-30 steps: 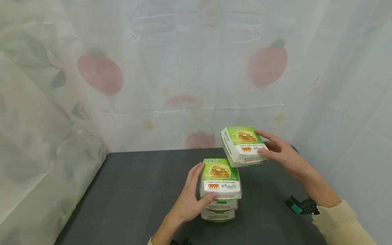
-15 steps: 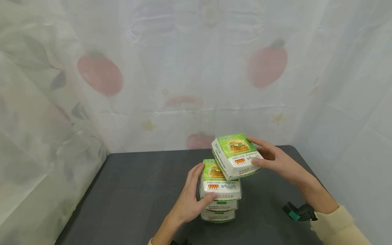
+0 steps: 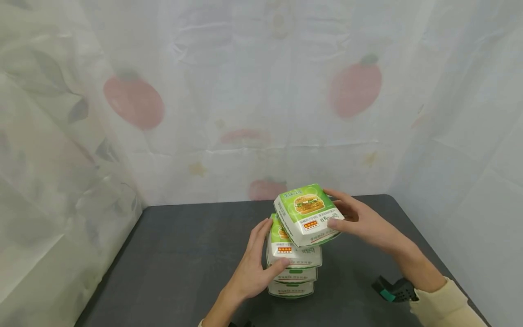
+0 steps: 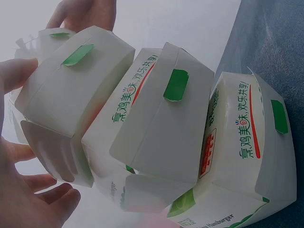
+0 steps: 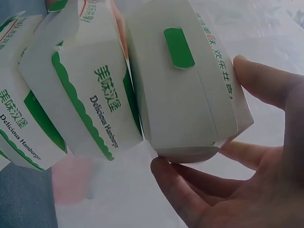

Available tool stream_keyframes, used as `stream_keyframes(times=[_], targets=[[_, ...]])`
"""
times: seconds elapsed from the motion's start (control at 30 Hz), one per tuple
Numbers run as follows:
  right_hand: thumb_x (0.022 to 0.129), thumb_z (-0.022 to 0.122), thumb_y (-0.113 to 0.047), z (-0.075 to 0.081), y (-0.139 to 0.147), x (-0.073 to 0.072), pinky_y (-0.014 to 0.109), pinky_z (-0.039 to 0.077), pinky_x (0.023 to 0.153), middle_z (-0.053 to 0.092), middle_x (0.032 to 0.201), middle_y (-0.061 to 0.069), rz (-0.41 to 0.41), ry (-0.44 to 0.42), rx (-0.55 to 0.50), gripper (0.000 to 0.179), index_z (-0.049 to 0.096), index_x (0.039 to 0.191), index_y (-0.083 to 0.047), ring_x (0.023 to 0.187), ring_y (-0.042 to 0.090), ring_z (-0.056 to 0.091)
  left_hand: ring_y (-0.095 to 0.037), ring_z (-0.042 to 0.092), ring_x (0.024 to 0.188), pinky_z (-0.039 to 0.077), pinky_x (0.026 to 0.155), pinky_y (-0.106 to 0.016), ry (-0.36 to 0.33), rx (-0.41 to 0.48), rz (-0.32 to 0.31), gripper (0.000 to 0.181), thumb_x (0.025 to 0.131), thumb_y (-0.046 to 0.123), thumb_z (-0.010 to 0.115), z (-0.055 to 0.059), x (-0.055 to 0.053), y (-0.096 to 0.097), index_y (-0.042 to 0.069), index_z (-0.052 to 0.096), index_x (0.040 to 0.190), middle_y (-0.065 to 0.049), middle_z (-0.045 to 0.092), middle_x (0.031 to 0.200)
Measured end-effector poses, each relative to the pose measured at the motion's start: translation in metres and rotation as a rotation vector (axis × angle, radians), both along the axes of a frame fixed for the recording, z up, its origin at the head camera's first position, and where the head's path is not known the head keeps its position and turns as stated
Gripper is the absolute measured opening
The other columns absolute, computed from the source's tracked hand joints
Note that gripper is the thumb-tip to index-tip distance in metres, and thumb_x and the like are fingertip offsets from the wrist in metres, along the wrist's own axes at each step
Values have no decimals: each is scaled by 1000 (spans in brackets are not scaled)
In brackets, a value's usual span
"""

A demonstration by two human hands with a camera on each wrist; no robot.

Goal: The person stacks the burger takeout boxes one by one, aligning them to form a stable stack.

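Observation:
Three white-and-green hamburger boxes stand stacked on the dark table; the top one (image 3: pixel 300 256) is partly covered. My left hand (image 3: pixel 253 265) holds this top box by its left side, thumb on the front edge and fingers along the side. Below it show the middle box (image 4: pixel 164 114) and the bottom box (image 4: pixel 242 142). A fourth hamburger box (image 3: pixel 308 211) is in my right hand (image 3: pixel 359 220), gripped at its right side between thumb and fingers. Turned at an angle, it overlaps the stack's top in the head view. The right wrist view shows the held box (image 5: pixel 185 80) close beside the stack.
The dark table (image 3: pixel 196 254) stretches left and right of the stack. A pale curtain (image 3: pixel 253 91) printed with red fruit hangs behind it, with hanging sheets on both sides. A black strap device (image 3: pixel 394 290) sits at my right wrist.
My right hand has brought the fourth hamburger box left and down over the stack, turning it a little. My left hand and the stack stay in place.

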State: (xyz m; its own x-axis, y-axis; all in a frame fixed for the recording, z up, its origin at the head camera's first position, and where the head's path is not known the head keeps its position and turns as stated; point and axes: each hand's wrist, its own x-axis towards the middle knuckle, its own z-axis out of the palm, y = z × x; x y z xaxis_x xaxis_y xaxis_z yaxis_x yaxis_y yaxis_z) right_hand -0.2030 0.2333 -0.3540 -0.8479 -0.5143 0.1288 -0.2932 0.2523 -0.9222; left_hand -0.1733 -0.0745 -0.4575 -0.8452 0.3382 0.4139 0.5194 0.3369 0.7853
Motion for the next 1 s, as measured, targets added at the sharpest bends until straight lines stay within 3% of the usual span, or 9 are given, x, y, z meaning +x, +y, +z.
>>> stream_keyframes(times=[0.27,0.6,0.83,1.0], targets=[[101,65,-18,0,-4,3,42,53,87,48,143,22,-38,18,4,75,23,162,-13,119,35,58,-28,20,151,31,107,-67,57,-29,38,87,93,43,70,9,1,1,26,22,163,2,15,166],[100,66,-17,-3,-6,4,40,54,88,49,143,18,-48,44,5,72,29,161,-15,124,37,54,-20,30,146,40,104,-58,199,-86,113,82,93,52,69,52,5,12,28,29,161,5,28,163],[99,68,-14,-6,-9,8,38,54,89,43,152,14,-31,55,-34,72,31,160,-14,131,40,47,-22,32,146,39,106,-58,166,-81,93,82,95,50,68,62,1,13,23,28,161,1,27,164],[99,67,-12,-9,-15,14,39,55,89,43,151,15,-44,67,-64,72,31,160,-13,129,29,53,-20,31,147,36,110,-57,133,-54,65,78,98,44,66,65,-1,8,21,27,162,0,26,164]])
